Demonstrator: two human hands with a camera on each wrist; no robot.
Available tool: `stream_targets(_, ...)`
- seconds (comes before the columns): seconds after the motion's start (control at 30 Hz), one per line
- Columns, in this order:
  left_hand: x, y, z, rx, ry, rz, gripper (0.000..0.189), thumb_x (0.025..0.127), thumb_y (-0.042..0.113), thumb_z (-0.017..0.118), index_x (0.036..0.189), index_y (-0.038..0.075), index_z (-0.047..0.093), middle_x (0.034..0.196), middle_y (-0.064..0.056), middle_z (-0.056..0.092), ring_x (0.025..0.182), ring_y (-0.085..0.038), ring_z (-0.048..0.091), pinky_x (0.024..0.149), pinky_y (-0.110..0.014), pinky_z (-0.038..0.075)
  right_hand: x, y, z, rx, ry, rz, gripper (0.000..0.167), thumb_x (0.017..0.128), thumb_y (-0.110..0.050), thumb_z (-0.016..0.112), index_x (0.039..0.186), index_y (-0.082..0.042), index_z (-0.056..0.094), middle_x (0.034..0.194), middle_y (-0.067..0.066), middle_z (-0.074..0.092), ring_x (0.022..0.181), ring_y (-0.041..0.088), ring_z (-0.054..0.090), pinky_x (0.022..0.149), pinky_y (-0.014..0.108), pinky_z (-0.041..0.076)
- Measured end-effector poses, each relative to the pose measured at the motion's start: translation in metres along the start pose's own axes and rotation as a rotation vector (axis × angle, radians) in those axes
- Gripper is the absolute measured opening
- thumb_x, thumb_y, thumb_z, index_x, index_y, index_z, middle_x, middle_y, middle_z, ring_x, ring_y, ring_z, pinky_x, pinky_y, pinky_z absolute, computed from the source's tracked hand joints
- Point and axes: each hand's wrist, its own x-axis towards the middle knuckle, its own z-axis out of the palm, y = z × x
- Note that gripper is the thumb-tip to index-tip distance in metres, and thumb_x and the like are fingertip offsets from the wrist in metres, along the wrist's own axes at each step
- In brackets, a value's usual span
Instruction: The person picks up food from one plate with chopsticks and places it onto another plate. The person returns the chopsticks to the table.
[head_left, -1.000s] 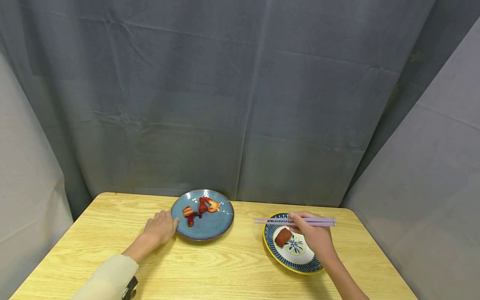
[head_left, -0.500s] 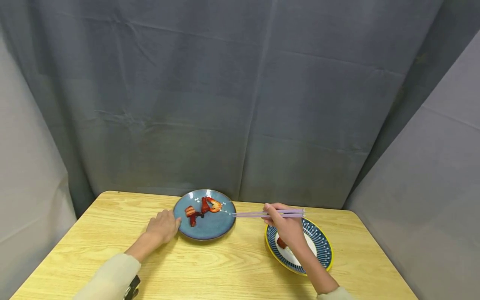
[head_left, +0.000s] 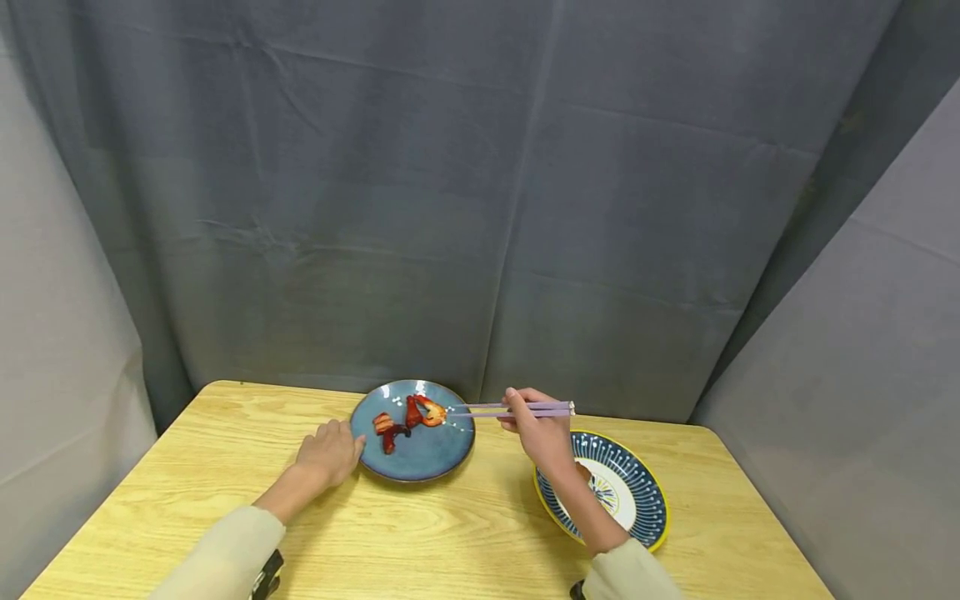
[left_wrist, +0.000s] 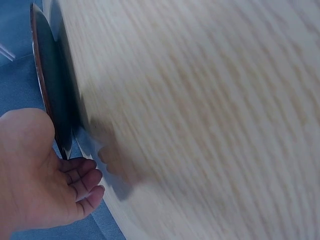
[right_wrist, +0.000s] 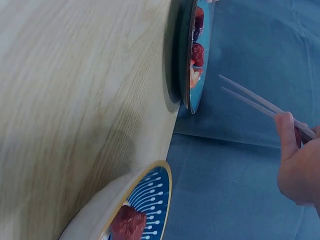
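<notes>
My left hand [head_left: 326,454] holds the left rim of a blue plate [head_left: 420,462], thumb over the edge and fingers curled beside it. On that plate lie an orange shrimp [head_left: 431,411], a red piece [head_left: 412,412], a striped meat piece [head_left: 382,422] and a dark red piece [head_left: 389,442]. My right hand [head_left: 543,433] grips purple chopsticks [head_left: 551,409] with tips slightly apart, close by the shrimp in the head view. In the right wrist view the tips hang above the plate, with nothing between them. Below my right forearm sits a patterned, yellow-rimmed bowl [head_left: 641,479] with a brown meat chunk [right_wrist: 128,223].
A light wooden table [head_left: 420,533] carries both dishes. Grey cloth [head_left: 360,208] hangs right behind its far edge. Paler cloth walls [head_left: 862,400] stand at the left and right sides.
My right hand has moved left and away from me with the chopsticks, from over the patterned bowl to the blue plate's right side. My left hand stays at the plate's rim.
</notes>
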Motion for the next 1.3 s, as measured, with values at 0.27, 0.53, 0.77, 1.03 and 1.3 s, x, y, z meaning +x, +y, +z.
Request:
stream_targets(0.27, 0.0, -0.001, -0.001, -0.012, 0.006, 0.001, 0.042, 0.105, 0.029, 0.047, 0.109, -0.012, 0.053, 0.09, -0.016, 0.047, 0.093, -0.036, 0.053, 0.08, -0.055, 0.047, 0.011, 0.01, 0.022, -0.041, 0.007, -0.005, 0.021, 0.099, -0.01, 0.063, 0.085, 0.005, 0.071, 0.079, 0.022, 0.069, 0.061, 0.014, 0.067, 0.058, 0.024, 0.056)
stream_targets(0.53, 0.001, -0.001, 0.002, -0.013, -0.002, 0.005, 0.041, 0.105, 0.028, 0.046, 0.11, -0.012, 0.052, 0.092, -0.018, 0.048, 0.096, -0.038, 0.053, 0.083, -0.057, 0.046, 0.02, 0.024, 0.034, -0.207, 0.015, -0.094, 0.022, 0.098, -0.013, 0.063, 0.081, -0.002, 0.072, 0.069, 0.012, 0.068, 0.057, 0.019, 0.066, 0.052, 0.019, 0.052)
stream_targets(0.77, 0.0, 0.0, -0.002, -0.015, 0.013, -0.001, 0.04, 0.105, 0.028, 0.046, 0.107, -0.011, 0.053, 0.09, -0.017, 0.048, 0.094, -0.037, 0.053, 0.082, -0.056, 0.046, 0.025, 0.031, 0.044, -0.234, 0.013, -0.111, 0.023, 0.099, -0.014, 0.063, 0.08, -0.005, 0.072, 0.068, -0.001, 0.068, 0.06, 0.018, 0.069, 0.054, 0.024, 0.055)
stream_targets(1.03, -0.001, 0.001, -0.003, -0.001, 0.016, 0.0, 0.039, 0.105, 0.027, 0.047, 0.106, -0.011, 0.053, 0.089, -0.017, 0.048, 0.094, -0.038, 0.054, 0.081, -0.057, 0.046, 0.026, 0.037, 0.049, -0.127, 0.023, -0.064, 0.023, 0.099, -0.011, 0.062, 0.081, 0.0, 0.071, 0.075, 0.008, 0.071, 0.073, 0.041, 0.071, 0.062, 0.042, 0.059)
stream_targets(1.3, 0.0, 0.001, 0.0, 0.004, 0.018, -0.005, 0.039, 0.104, 0.027, 0.048, 0.106, -0.012, 0.053, 0.088, -0.017, 0.048, 0.093, -0.038, 0.054, 0.081, -0.057, 0.047, 0.027, 0.04, 0.052, -0.197, 0.042, -0.06, 0.023, 0.098, -0.013, 0.063, 0.08, -0.004, 0.072, 0.069, 0.002, 0.068, 0.06, 0.023, 0.069, 0.054, 0.026, 0.056)
